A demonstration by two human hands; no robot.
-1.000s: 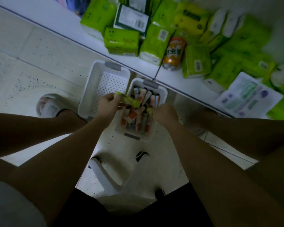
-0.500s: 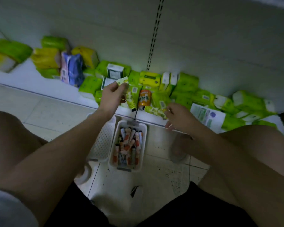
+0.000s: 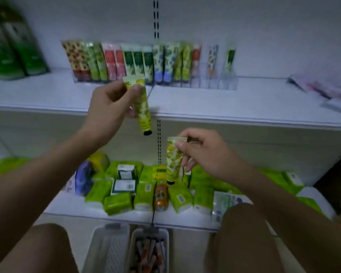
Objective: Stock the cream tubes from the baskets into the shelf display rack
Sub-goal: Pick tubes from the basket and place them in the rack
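The 2 cream tubes, the upper tube (image 3: 141, 104) and the lower tube (image 3: 172, 160), look like smooth printed plastic. The display rack (image 3: 215, 82) is clear glossy plastic. The baskets (image 3: 106, 251) are matt perforated plastic. The shelf (image 3: 244, 103) is smooth and matt white.

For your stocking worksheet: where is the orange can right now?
Head view: the orange can lies low and central on the bottom shelf, among green packs.

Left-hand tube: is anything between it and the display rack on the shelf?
Nothing visible. The left hand holds its yellow tube cap-down in open air just in front of the clear display rack, whose right-side slots look partly empty.
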